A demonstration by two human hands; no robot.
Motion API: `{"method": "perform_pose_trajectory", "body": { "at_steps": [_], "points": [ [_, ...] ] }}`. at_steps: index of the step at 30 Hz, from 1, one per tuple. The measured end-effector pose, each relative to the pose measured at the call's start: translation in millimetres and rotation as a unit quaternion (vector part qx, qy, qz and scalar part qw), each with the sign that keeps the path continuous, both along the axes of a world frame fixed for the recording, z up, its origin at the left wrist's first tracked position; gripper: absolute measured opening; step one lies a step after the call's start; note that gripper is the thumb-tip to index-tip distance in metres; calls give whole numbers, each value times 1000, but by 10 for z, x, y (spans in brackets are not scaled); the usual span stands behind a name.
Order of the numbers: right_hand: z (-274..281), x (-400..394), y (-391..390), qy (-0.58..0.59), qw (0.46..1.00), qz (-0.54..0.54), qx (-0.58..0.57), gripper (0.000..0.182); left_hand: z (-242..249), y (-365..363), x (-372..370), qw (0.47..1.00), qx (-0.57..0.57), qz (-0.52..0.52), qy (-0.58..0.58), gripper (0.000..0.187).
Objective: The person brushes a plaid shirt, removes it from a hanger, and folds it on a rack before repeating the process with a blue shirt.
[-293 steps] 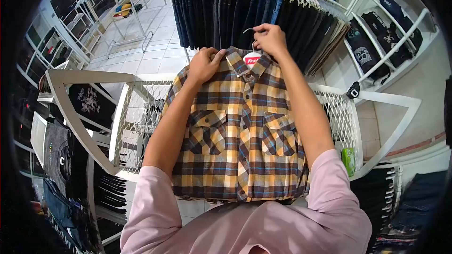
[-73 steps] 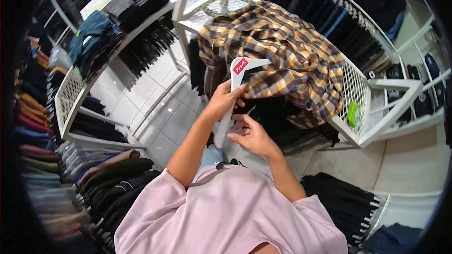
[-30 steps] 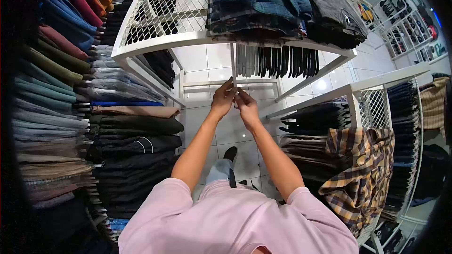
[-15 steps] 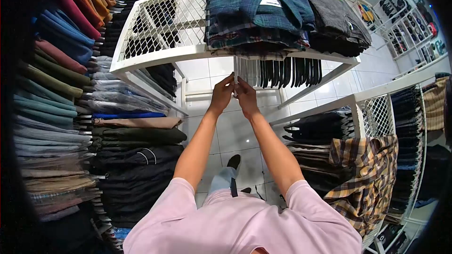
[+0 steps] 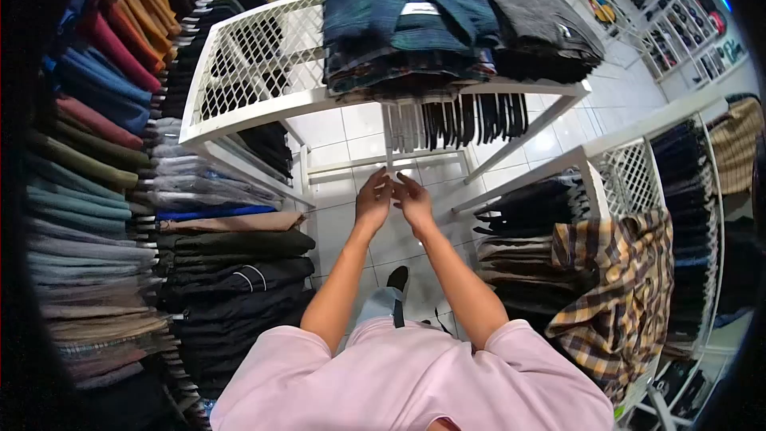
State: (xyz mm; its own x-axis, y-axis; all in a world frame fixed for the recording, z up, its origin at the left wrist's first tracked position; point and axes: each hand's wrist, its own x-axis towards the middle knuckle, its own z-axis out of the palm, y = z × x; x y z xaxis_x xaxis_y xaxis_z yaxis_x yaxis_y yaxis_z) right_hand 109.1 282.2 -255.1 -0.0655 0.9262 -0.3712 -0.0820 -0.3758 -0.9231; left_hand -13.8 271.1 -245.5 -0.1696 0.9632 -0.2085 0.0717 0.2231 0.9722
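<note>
My left hand (image 5: 373, 201) and my right hand (image 5: 412, 203) are close together in front of me, just below the near edge of a white metal display rack (image 5: 263, 116). The left fingers are curled inward; whatever they may hold is too small to make out. On the right hand the fingers are spread and point toward the left one. Just beyond the fingertips, pale slim hanger-like pieces (image 5: 408, 126) hang under the rack top, with black ones (image 5: 476, 120) beside them. Above lies a stack of folded shirts, topped by a green-blue plaid shirt (image 5: 411, 4).
Dark grey folded garments (image 5: 531, 20) lie beside the plaid stack. Hanging clothes (image 5: 84, 223) and dark trousers (image 5: 231, 287) line my left. At right, a yellow-and-black checked shirt (image 5: 618, 287) hangs on another white rack (image 5: 658, 132). White tiled floor (image 5: 371, 267) lies beneath me.
Both hands have come down and toward me, away from the pale hanging pieces. The right fingers have spread. My view has shifted slightly, so the rack sits further left.
</note>
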Motion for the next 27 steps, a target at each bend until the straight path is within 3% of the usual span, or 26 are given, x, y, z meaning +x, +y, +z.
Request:
{"method": "perform_pose_trajectory", "body": {
  "at_steps": [4, 7, 12, 15, 16, 17, 20, 23, 24, 25, 27],
  "points": [
    [318, 543, -721, -24, 999, -46, 15, 38, 264, -346, 443, 997, 8, -81, 15, 45],
    [466, 1127, -1169, -48, 979, -137, 141, 33, 612, -519, 997, 980, 36, -194, -4, 39],
    [1433, 2075, -1970, -281, 878, -314, 226, 26, 1086, -877, 2084, 923, 131, -360, -31, 34],
    [1781, 2508, -2588, -383, 792, -405, 251, 23, 1378, -1170, 2643, 875, 203, -438, -33, 31],
    [1809, 2671, -2807, -443, 739, -428, 271, 22, 1571, -1298, 2793, 858, 265, -439, 5, 30],
    [1903, 2765, -3054, -453, 726, -464, 231, 21, 1611, -1375, 2975, 839, 300, -453, 6, 29],
    [1932, 3180, -3727, -639, 524, -529, 193, 20, 1889, -1538, 3416, 779, 437, -446, 58, 33],
    [1914, 3515, -4237, -702, 407, -582, 45, 45, 1964, -1543, 3889, 754, 515, -390, 117, 45],
    [1780, 3709, -4357, -680, 434, -590, 23, 53, 2018, -1551, 4017, 751, 513, -389, 147, 51],
    [1835, 3733, -4391, -684, 425, -593, 17, 53, 2068, -1551, 4132, 748, 511, -384, 179, 57],
    [1819, 3822, -4382, -674, 471, -568, -34, 53, 1859, -1379, 4432, 720, 567, -341, 207, 69]
  ]
}}
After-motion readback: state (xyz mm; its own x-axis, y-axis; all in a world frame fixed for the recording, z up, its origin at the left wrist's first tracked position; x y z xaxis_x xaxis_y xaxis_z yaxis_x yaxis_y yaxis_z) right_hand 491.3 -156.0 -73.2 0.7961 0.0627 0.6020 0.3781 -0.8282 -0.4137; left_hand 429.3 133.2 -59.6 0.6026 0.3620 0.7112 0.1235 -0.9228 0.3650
